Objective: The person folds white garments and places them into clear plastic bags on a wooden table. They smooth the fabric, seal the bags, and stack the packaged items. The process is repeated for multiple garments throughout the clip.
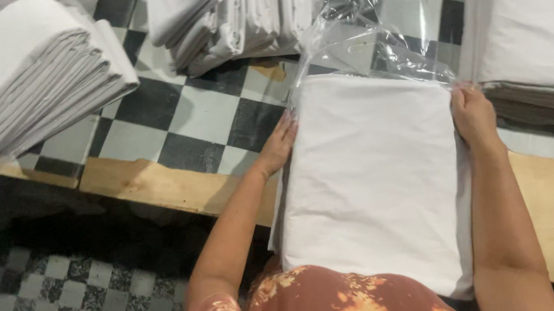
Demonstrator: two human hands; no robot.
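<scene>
- A person at a wooden table [151,184] holds a folded white sheet stack [374,178] between both hands; its near end overhangs the table edge against the person's body, its far end meets the mouth of a clear plastic bag [376,40].
- The left hand [278,147] lies flat with fingers stretched along the stack's left edge, pressing rather than gripping; the right hand [472,115] is curled at the far right corner, pinching the bag's rim against the cloth.
- By my reading the bagging has barely begun; the film covers only the far edge, nearly the whole stack lies bare, and the bag beyond the hands is crumpled and empty.
- Left to do, as I judge it: draw the film over the full length, or push the stack in.
- Room beyond the hands is short; a loose pile [235,10] of folded cloth sits just past the bag.
- Right of the right hand, a tall pile [540,24] stands almost touching the stack; little play there.
- Left of the left hand, checkered cloth [203,115] lies open; a third pile [19,69] stands well apart; that is the free side.
</scene>
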